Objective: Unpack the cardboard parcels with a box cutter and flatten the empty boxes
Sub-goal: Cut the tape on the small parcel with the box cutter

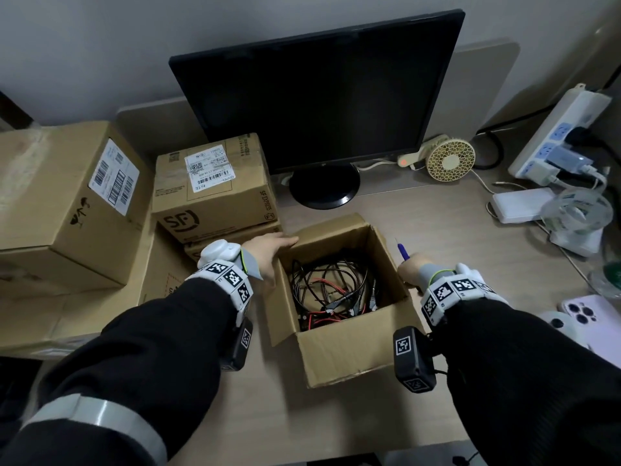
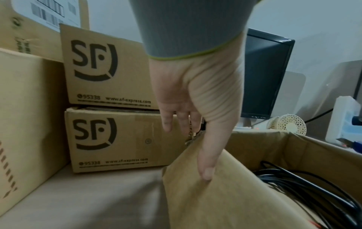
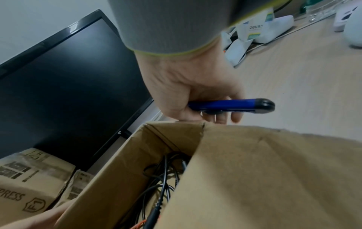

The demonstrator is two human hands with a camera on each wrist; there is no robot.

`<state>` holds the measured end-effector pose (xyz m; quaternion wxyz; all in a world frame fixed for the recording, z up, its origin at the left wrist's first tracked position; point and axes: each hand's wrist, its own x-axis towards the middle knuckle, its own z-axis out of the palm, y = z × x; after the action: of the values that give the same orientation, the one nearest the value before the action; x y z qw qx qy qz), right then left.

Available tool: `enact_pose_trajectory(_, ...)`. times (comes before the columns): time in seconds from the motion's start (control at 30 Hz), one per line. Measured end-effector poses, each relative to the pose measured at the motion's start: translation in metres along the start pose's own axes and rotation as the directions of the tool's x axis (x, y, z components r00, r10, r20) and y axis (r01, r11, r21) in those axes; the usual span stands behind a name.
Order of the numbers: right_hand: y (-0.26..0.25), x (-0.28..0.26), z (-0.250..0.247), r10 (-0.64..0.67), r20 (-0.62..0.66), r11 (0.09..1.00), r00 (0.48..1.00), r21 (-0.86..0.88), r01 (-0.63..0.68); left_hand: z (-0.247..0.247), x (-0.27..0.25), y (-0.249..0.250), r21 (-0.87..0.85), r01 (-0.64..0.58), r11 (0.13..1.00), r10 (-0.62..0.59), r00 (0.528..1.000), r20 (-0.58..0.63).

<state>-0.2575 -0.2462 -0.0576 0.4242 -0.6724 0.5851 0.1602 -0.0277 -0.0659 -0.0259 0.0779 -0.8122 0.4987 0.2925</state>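
Observation:
An open cardboard box [image 1: 349, 351] stands on the desk in front of me with a tangle of black and red cables [image 1: 329, 287] inside. My left hand [image 1: 268, 253] is at the box's left flap [image 2: 225, 201]. Its thumb [image 2: 207, 155] lies on the flap's inner face and the fingers [image 2: 182, 117] reach behind it, so it pinches the flap. My right hand [image 1: 415, 269] is over the right flap [image 3: 274, 178] and grips a blue box cutter [image 3: 231, 105], whose thin blade tip [image 1: 396, 242] points away from me.
Two sealed SF boxes [image 1: 215, 193] are stacked left of the open box, and a larger labelled box [image 1: 67, 203] sits further left. A black monitor [image 1: 319, 95] stands behind. A small fan [image 1: 450, 159], power strip [image 1: 557, 132], tape dispenser [image 1: 578, 216] and phone [image 1: 588, 311] crowd the right side.

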Motion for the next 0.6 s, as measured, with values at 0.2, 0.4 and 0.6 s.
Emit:
enact_pose_trajectory(0.2, -0.01, -0.006, 0.001, 0.018, -0.047, 0.998, 0.999, 0.061, -0.015, 0.002, -0.003, 0.008, -0.031, 0.041, 0.999, -0.043, 0.998, -0.055)
enact_pose_trajectory(0.4, -0.018, -0.014, -0.008, -0.078, -0.005, 0.991, 0.997, 0.104, 0.078, 0.002, -0.004, 0.062, -0.122, -0.07, 0.99, 0.038, 0.969, -0.245)
enact_pose_trajectory(0.6, -0.013, -0.022, -0.002, -0.134, -0.014, 0.98, 0.991, -0.147, 0.13, 0.038, 0.023, 0.107, -0.158, -0.025, 0.987, 0.056, 0.979, 0.196)
